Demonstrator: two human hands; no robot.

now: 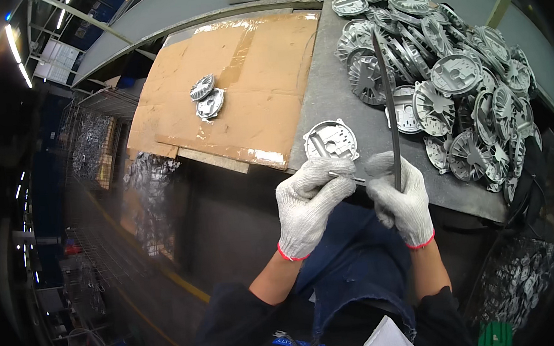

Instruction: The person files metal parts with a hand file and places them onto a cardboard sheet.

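Metal piece (342,174): pinched by left fingers (321,170) | dark strip (388,92): gripped by right fingers (386,193) | disc (346,143): on surface (324,85), just beyond left fingers | step: seemingly edge trimming | next: likely needs steady pinch

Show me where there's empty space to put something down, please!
The cardboard has bare room all around its two metal discs, especially between them and the grey table. That table has a bare strip between the cardboard and the disc heap, just beyond the lone disc. It's crowded at the heap, and near the left hand and right hand.
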